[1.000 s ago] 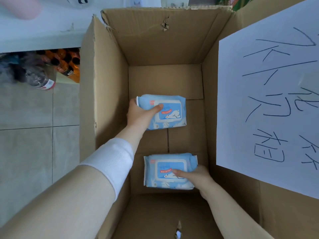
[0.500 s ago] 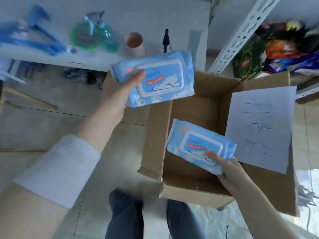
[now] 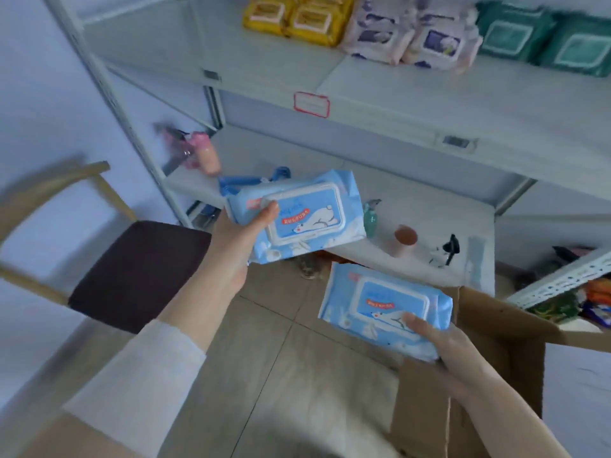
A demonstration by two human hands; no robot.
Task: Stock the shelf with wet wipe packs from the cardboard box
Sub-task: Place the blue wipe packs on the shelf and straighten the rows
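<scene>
My left hand grips a light blue wet wipe pack with a polar bear on its lid, held up in front of the lower white shelf. My right hand holds a second, matching wet wipe pack from below, with the thumb on its top face, above the open cardboard box at lower right. The upper shelf carries yellow packs, pale purple packs and green packs of wipes.
A wooden chair with a dark seat stands at left on the tiled floor. The lower shelf holds a pink bottle, a green spray bottle, a pink cup and a black pump. Snack bags lie at far right.
Both hands have lifted the two packs out of the box and upward. My view has swung up from the box to the shelves.
</scene>
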